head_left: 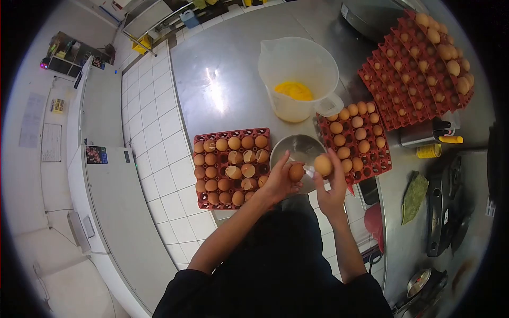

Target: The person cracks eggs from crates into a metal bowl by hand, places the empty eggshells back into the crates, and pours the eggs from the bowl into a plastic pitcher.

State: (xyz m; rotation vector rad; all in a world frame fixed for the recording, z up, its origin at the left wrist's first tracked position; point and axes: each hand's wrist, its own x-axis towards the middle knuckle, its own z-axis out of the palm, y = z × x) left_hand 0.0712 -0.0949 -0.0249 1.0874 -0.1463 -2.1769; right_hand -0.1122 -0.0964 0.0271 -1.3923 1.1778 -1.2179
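Over a steel bowl, my left hand is closed around a brown egg. Close beside it, my right hand grips a paler egg by its sides. A pale glint shows between the two; I cannot tell whether either shell is cracked. To the left lies a red egg tray with brown eggs and several broken shells. Another red tray, partly filled with eggs, is on the right. Behind the bowl stands a translucent pitcher with yellow egg inside.
A tall, tilted-looking stack of red trays with eggs rises at the back right. A yellow-lidded can, a green cloth and a black stove are along the right. The steel table ends at the left above a tiled floor.
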